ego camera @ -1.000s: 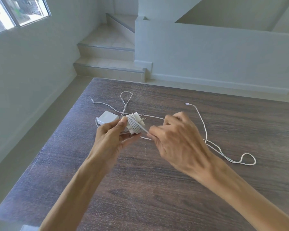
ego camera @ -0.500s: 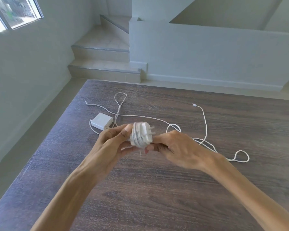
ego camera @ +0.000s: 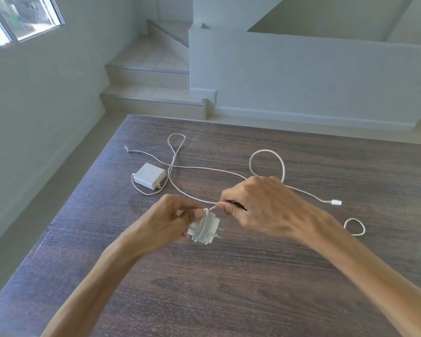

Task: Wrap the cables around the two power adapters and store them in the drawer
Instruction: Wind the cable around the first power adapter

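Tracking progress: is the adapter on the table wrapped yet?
Not wrapped. The adapter lies bare on the table, its cable spread loose around it.

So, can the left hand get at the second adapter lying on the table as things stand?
Probably not yet. The way to the second adapter looks free, with only loose cable beside it, but the left hand is busy holding the adapter being wrapped.
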